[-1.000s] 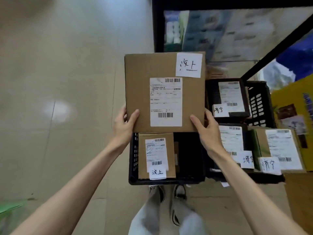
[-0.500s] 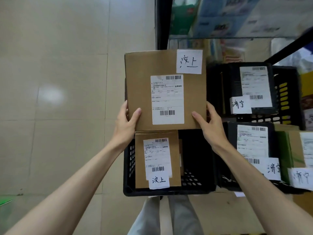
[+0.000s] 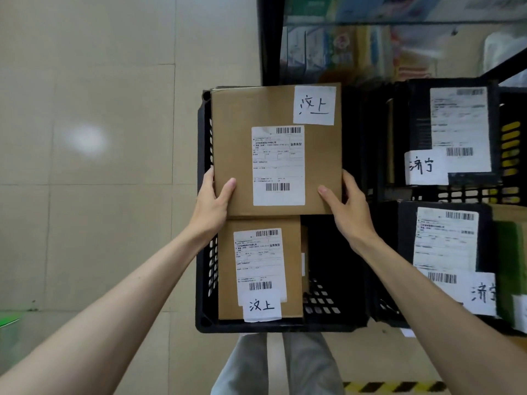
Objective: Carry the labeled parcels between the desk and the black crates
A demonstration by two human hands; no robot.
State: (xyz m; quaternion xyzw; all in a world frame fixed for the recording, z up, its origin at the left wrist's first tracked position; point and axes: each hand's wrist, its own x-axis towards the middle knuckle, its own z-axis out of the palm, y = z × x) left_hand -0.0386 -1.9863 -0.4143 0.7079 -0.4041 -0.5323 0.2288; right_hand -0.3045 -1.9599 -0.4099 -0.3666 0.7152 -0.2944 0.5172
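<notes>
Gripping the near corners of the large parcel (image 3: 275,149), the left hand (image 3: 212,205) and right hand (image 3: 346,206) each curl a thumb over its top face with fingers down its side edges. Its long axis runs away from the person, the labels reading upright toward them. It sits beyond both hands, over the far half of the left black crate (image 3: 336,280). A smaller parcel (image 3: 259,269) lies in that crate's near left corner. 2 dark parcels (image 3: 453,132) fill the right crate (image 3: 510,192).
</notes>
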